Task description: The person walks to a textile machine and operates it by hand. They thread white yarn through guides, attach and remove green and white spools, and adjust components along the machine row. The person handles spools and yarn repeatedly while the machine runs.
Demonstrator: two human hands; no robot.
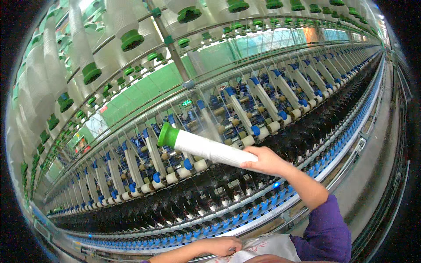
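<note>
My right hand (pixel 267 160) is wrapped round one end of a roving bobbin (pixel 210 150), a long roll wound with white fibre. It is held slantwise in front of the spinning frame, its green flanged end (pixel 168 135) pointing to the upper left. Low in the view, my left hand (pixel 222 246) rests against a pale patterned apron (pixel 263 248), its fingers curled in. Whatever those fingers may hold is hidden. Behind the bobbin runs the machine's row of drafting arms (pixel 239 109) and cream rollers (pixel 200 165).
Overhead hang several white roving bobbins (pixel 120 17) with green ends. A metal post (pixel 173 48) rises behind the drafting arms. Below the rollers runs a dark row of spindles (pixel 212 207) along a blue rail (pixel 210 230). A grey floor aisle (pixel 372 175) lies at the right.
</note>
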